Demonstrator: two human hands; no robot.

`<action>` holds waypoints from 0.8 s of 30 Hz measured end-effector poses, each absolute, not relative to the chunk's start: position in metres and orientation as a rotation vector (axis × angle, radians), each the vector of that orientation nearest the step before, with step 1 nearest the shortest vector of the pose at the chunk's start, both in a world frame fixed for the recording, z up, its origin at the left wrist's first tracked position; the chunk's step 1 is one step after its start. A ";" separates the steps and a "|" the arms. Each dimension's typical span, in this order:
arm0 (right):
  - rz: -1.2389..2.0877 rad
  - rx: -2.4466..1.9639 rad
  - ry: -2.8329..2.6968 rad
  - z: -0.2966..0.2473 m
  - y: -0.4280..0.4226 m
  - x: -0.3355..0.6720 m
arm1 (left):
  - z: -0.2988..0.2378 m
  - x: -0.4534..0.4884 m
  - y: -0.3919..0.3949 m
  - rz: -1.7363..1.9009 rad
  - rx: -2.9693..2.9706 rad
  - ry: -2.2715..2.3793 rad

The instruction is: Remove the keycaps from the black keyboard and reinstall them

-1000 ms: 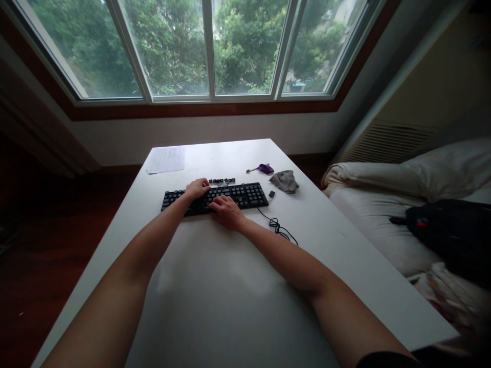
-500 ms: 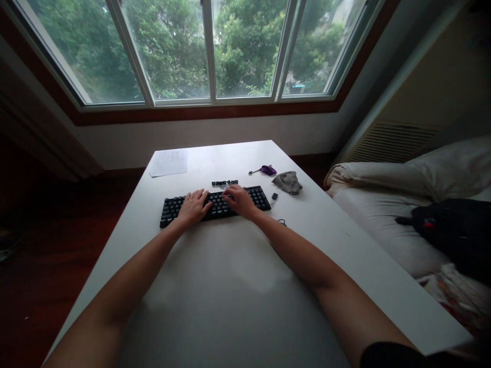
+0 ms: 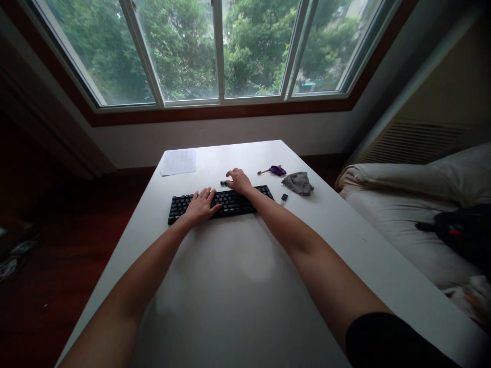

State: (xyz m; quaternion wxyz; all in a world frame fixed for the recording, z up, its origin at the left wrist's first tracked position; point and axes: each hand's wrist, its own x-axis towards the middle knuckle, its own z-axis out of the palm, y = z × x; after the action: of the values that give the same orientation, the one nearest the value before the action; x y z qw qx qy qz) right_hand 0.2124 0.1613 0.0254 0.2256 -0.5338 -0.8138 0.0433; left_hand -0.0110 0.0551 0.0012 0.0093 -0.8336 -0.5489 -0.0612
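The keyboard [image 3: 178, 207] lies across the centre of the frame on the white bench [image 3: 230, 271], long side toward me. My left hand [image 3: 201, 204] rests flat on its left-centre keys, fingers spread and open, gripping nothing. My right hand [image 3: 238, 180] reaches past the far edge of the keyboard, fingers curled down onto the bench at a short row of loose black key caps [image 3: 223, 183], most of which it hides. I cannot tell whether a cap is pinched between the fingertips. Handling, as a judgement: the keyboard looks like a stiff, light plastic slab, best lifted by its two short ends and not by the keys. The caps are small, hard and smooth, likely to slip or scatter, and each is best taken by its opposite sides between thumb and forefinger. To the right of centre lie a small black piece [image 3: 284, 197], a crumpled grey cloth [image 3: 299, 183] and a purple tool [image 3: 276, 169]. A printed sheet of paper [image 3: 178, 162] lies left of centre on the far side of the bench. Its print is too small to read. No brand, label or key lettering is legible on the keyboard.
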 end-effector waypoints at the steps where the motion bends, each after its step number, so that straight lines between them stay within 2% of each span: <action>1: 0.114 -1.474 -2.271 0.026 0.165 0.208 | 0.001 -0.012 0.056 -0.186 -2.611 -1.706; 13: 0.069 -1.527 -2.519 0.016 0.194 0.181 | 0.000 -0.017 0.056 -0.176 -2.636 -1.703; 24: -0.059 -1.350 -2.557 0.028 0.175 0.183 | 0.000 -0.019 0.055 -0.207 -2.628 -1.694</action>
State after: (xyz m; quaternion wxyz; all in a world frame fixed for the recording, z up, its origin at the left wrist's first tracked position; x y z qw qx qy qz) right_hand 0.1835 0.1750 0.0280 0.1245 -0.4631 -0.8773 -0.0201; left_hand -0.0188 0.0550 0.0000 0.0040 -0.8387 -0.5406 -0.0661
